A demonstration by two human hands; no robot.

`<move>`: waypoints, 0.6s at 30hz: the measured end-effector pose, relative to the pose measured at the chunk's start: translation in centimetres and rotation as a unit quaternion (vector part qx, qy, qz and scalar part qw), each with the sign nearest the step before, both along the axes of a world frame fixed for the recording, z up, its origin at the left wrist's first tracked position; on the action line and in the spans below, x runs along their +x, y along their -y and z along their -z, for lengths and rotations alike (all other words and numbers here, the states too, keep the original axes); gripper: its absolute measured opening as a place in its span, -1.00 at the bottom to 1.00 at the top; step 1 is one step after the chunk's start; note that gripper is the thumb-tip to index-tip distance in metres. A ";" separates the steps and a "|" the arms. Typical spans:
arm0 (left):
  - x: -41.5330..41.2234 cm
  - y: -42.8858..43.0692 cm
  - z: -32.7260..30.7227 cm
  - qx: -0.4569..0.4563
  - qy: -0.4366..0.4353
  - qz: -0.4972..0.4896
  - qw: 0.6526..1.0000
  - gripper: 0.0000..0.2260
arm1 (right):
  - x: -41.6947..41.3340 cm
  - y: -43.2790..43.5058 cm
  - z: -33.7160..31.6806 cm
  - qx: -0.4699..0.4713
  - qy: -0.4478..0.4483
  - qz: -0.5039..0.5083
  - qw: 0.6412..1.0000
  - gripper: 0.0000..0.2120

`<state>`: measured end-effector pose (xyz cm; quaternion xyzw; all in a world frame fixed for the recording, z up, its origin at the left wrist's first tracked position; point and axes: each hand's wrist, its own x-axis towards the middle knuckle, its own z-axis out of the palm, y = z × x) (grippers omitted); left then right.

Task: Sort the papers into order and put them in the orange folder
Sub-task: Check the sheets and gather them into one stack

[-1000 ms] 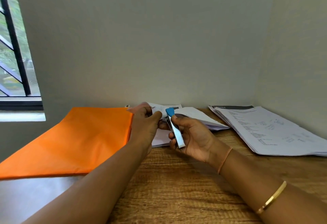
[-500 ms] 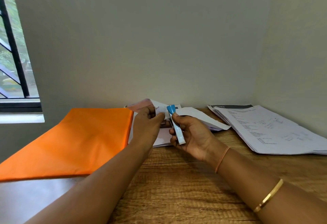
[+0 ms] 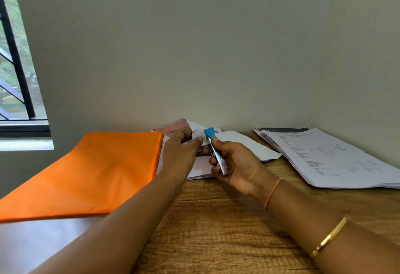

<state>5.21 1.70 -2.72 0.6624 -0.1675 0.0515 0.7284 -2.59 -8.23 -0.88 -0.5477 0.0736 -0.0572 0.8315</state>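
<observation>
The orange folder (image 3: 91,172) lies closed on the left of the wooden desk. Beside its right edge, my left hand (image 3: 179,156) pinches the corner of a few papers (image 3: 184,127), a pink sheet and white ones, and lifts that corner off a small pile (image 3: 201,167). My right hand (image 3: 236,165) grips a small blue-topped metal stapler (image 3: 216,150), its blue end right against the lifted corner. A white sheet (image 3: 246,146) lies behind my right hand. A larger stack of printed papers (image 3: 324,156) lies at the right.
The wooden desk (image 3: 216,230) meets a grey wall at the back and another at the right. A window with black bars (image 3: 15,74) is at the far left. The folder's near corner hangs past the desk's left edge.
My left hand has lifted the corner of the papers higher, so the pink sheet shows above it. My right hand has brought the stapler's blue end up to that corner.
</observation>
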 end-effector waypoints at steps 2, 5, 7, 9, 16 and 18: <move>0.0 0.0 0.1 0.004 0.006 -0.002 1.000 -0.71 | 0.0 0.0 0.0 -0.004 -0.001 -0.002 1.000 -0.80; 0.0 0.0 0.1 0.004 0.005 0.002 1.000 -0.72 | -0.1 0.1 -0.1 -0.013 0.002 0.002 1.000 -0.84; 0.0 0.0 0.1 0.002 0.002 0.009 1.000 -0.74 | -0.1 0.1 -0.2 -0.018 0.002 0.005 1.000 -0.84; -0.2 0.0 0.1 -0.007 -0.009 0.018 1.000 -0.77 | -0.1 0.1 -0.1 -0.026 -0.002 0.010 1.000 -0.84; -1.6 -0.1 -0.8 -0.054 -0.104 0.099 0.988 -0.66 | -0.1 -0.1 -0.1 -0.047 0.006 0.000 0.999 -0.86; -1.8 -0.2 -0.9 -0.057 -0.101 0.125 0.985 -0.65 | 0.0 -0.2 0.0 -0.058 0.007 -0.005 0.998 -0.85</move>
